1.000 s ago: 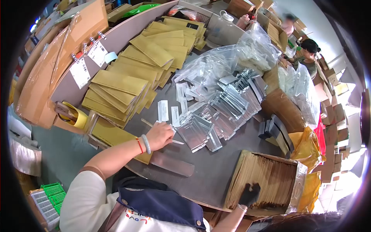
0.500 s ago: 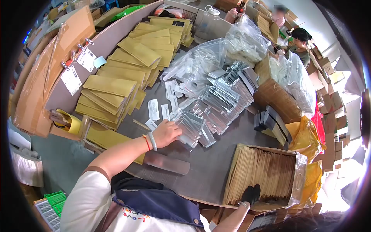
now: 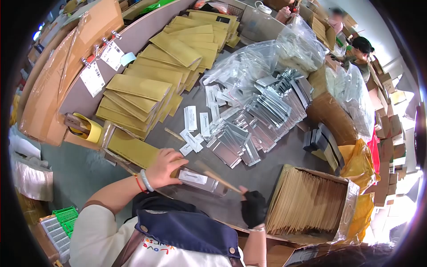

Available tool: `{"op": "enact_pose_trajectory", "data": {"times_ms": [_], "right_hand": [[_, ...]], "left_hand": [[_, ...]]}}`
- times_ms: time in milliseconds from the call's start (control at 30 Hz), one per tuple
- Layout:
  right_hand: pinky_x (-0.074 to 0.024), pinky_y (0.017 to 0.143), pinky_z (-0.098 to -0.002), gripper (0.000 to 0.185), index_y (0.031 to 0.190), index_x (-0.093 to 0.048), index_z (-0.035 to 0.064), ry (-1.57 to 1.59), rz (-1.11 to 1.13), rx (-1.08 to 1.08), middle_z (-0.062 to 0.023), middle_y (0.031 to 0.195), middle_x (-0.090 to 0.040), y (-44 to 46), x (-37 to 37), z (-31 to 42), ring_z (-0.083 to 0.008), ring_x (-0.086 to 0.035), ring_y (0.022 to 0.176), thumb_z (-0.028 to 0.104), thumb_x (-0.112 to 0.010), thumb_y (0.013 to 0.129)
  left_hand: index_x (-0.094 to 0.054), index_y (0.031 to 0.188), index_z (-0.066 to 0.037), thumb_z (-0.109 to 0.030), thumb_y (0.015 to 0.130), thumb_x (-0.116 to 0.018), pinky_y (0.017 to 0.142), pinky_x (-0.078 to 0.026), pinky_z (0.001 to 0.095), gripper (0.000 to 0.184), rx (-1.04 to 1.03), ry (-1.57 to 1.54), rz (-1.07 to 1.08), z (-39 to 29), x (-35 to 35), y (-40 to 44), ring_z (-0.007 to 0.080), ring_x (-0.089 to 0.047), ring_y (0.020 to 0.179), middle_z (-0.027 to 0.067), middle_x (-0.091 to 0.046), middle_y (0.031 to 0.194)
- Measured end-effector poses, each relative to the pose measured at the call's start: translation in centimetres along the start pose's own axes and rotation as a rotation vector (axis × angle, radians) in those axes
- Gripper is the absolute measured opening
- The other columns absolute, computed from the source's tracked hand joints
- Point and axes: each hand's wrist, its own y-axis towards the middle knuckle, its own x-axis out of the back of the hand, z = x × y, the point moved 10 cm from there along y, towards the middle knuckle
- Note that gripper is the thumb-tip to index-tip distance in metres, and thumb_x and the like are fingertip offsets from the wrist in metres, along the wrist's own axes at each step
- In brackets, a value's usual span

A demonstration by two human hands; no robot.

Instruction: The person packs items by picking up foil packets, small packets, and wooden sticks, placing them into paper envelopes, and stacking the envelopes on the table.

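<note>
My left hand [image 3: 163, 169], bare with bracelets at the wrist, has its fingers and thumb closed round the left end of a flat clear plastic packet [image 3: 215, 187]. A white printed slip [image 3: 193, 177] lies on that packet. My right hand [image 3: 254, 209], in a black glove with bare fingertips showing, pinches one end of a kraft envelope [image 3: 221, 179], seen edge-on and blurred, above the packet's right end. Beside the right hand stands an open carton [image 3: 352, 202] packed with kraft envelopes [image 3: 307, 200]. Under my left forearm lies a yellow-brown mailer [image 3: 131, 149].
Clear flat packets [image 3: 235, 144] and silvery packets [image 3: 273, 107] are heaped mid-table, with loose white slips [image 3: 190, 118] beside them. Stacked mailers [image 3: 140, 89] line the left wall. A plastic bag [image 3: 249, 62] and a water jug [image 3: 260, 24] stand behind. Another person [image 3: 358, 55] is at the far right.
My left hand has moved from the packet pile to the nearer clear packet, where a white slip now lies. My right hand has left the carton and moved left, holding a kraft envelope.
</note>
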Motion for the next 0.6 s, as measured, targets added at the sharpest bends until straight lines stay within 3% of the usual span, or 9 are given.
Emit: {"op": "enact_pose_trajectory", "data": {"times_ms": [167,233,267,300,400,500,533,600], "right_hand": [[-0.0464,0.064,-0.0450,0.027,0.111,-0.068,0.0197,-0.176,0.241,0.018,-0.0131,0.078,-0.061,1.8,-7.6,1.7,-0.0331,-0.060,0.073,0.019,-0.063,0.085],[-0.0475,0.066,-0.0426,0.026,0.112,-0.066,0.0227,-0.039,0.127,0.176,-0.0108,0.081,-0.063,3.2,-8.3,4.8,-0.0304,-0.062,0.076,0.023,-0.060,0.086],[-0.0470,0.066,-0.0426,0.020,0.102,-0.069,0.0180,-0.009,0.085,0.200,-0.0114,0.078,-0.063,3.8,-7.9,5.9,-0.0308,-0.062,0.075,0.020,-0.064,0.083],[-0.0470,0.066,-0.0426,0.020,0.102,-0.069,0.0180,-0.014,0.083,0.203,-0.0114,0.078,-0.063,3.8,-7.8,5.4,-0.0308,-0.062,0.075,0.020,-0.064,0.083],[-0.0472,0.067,-0.0428,0.004,0.079,-0.071,0.0103,0.114,-0.146,0.040,-0.0109,0.072,-0.062,3.2,-5.3,0.4,-0.0318,-0.060,0.074,0.014,-0.069,0.077],[-0.0489,0.071,-0.0413,0.007,0.084,-0.071,0.0102,0.285,-0.126,-0.134,-0.0111,0.079,-0.064,3.0,-7.1,0.4,-0.0315,-0.062,0.079,0.012,-0.069,0.077],[-0.0503,0.077,-0.0402,0.017,0.094,-0.069,0.0088,0.306,-0.105,-0.162,-0.0139,0.089,-0.065,3.3,-8.0,2.3,-0.0322,-0.063,0.086,0.008,-0.068,0.077],[-0.0506,0.081,-0.0396,0.032,0.112,-0.061,0.0054,0.582,-0.051,0.016,-0.0179,0.103,-0.063,5.1,-10.7,7.4,-0.0350,-0.062,0.095,0.007,-0.066,0.080]], "left_hand": [[-0.062,0.118,-0.008,-0.034,0.054,-0.086,0.100,-0.036,0.0480,0.073,0.000,0.069,0.088,1.1,-1.5,-1.5,0.0320,-0.048,0.113,0.0080,-0.056,0.119],[-0.060,0.120,-0.008,-0.034,0.054,-0.085,0.101,-0.035,0.0492,0.076,-0.001,0.025,0.090,0.3,-2.5,-1.2,0.0316,-0.047,0.115,0.0078,-0.055,0.122],[-0.059,0.121,-0.008,-0.035,0.054,-0.085,0.101,-0.035,0.0496,0.077,-0.010,0.061,0.103,-0.6,-3.2,-0.6,0.0309,-0.047,0.115,0.0075,-0.055,0.122],[-0.058,0.122,-0.008,-0.036,0.053,-0.085,0.102,-0.034,0.0499,0.079,-0.020,0.097,0.113,-1.2,-3.6,-0.2,0.0302,-0.046,0.116,0.0071,-0.054,0.123],[-0.058,0.122,-0.008,-0.035,0.054,-0.085,0.099,-0.036,0.0480,0.078,-0.026,0.124,0.081,-0.8,-3.2,0.0,0.0288,-0.048,0.114,0.0066,-0.054,0.123],[-0.058,0.122,-0.008,-0.032,0.053,-0.085,0.098,-0.038,0.0450,0.078,-0.036,0.107,0.088,-1.5,-4.0,0.4,0.0281,-0.049,0.112,0.0062,-0.054,0.122],[-0.058,0.122,-0.009,-0.030,0.052,-0.085,0.097,-0.038,0.0437,0.078,-0.039,0.089,0.092,-1.9,-4.3,0.8,0.0278,-0.049,0.112,0.0061,-0.054,0.121],[-0.058,0.121,-0.009,-0.028,0.050,-0.085,0.096,-0.039,0.0426,0.078,-0.040,0.104,0.087,-2.2,-4.9,1.1,0.0274,-0.049,0.112,0.0059,-0.054,0.121]]}}
